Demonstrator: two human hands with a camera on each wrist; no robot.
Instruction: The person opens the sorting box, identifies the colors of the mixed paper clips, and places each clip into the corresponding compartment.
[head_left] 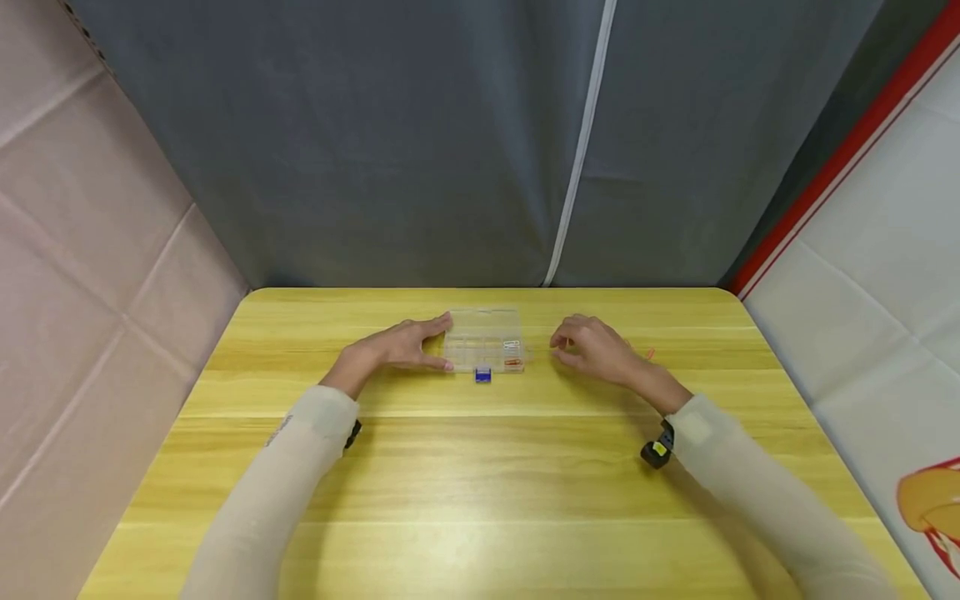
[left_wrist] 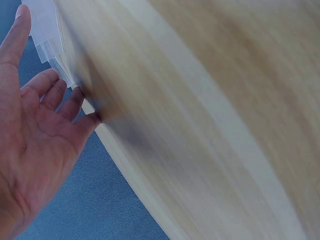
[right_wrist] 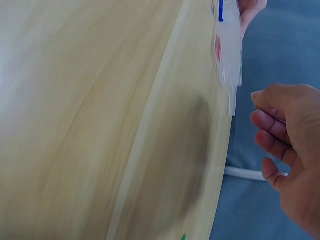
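A clear plastic compartment box (head_left: 483, 337) with a blue latch (head_left: 483, 376) lies on the yellow wooden table (head_left: 480, 483), toward the far middle. A small orange piece (head_left: 513, 362) sits in its right front compartment. My left hand (head_left: 431, 343) rests at the box's left end, with straight fingers at the far corner and the thumb at the near corner. In the left wrist view the left hand (left_wrist: 40, 125) is spread and its fingertips touch the box (left_wrist: 45, 35). My right hand (head_left: 592, 346) hovers just right of the box with loosely curled fingers, holding nothing and apart from it. The right wrist view shows that hand (right_wrist: 290, 150) beside the box (right_wrist: 227, 55).
A few small orange bits (head_left: 649, 354) lie on the table behind my right hand. A grey curtain (head_left: 450, 142) with a white strip hangs behind the table's far edge. Panels stand along the left and right sides.
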